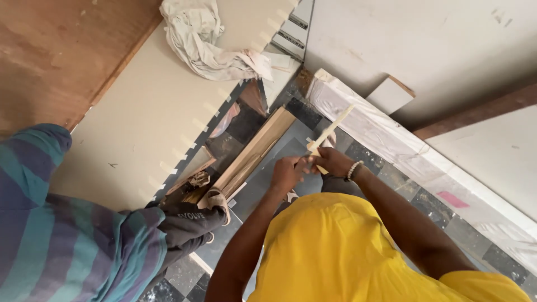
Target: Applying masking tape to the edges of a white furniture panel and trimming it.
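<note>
Both hands met on a thin pale wooden strip above the tiled floor.

Left hand (288, 172) and right hand (334, 162) were close together, each closed on the lower end of the wooden strip (331, 131), which slanted up and away over the patterned floor (408, 193). Largest nearby was the cream board (145, 117) at left, a crumpled white cloth (201, 39) lying on its far end. A plastic-wrapped white panel (391, 140) ran along the right. A wooden plank (254, 152) lay on the floor between them. A bead bracelet (353, 170) circled the right wrist (another person's striped sleeve (72, 246) filled the lower left).
</note>
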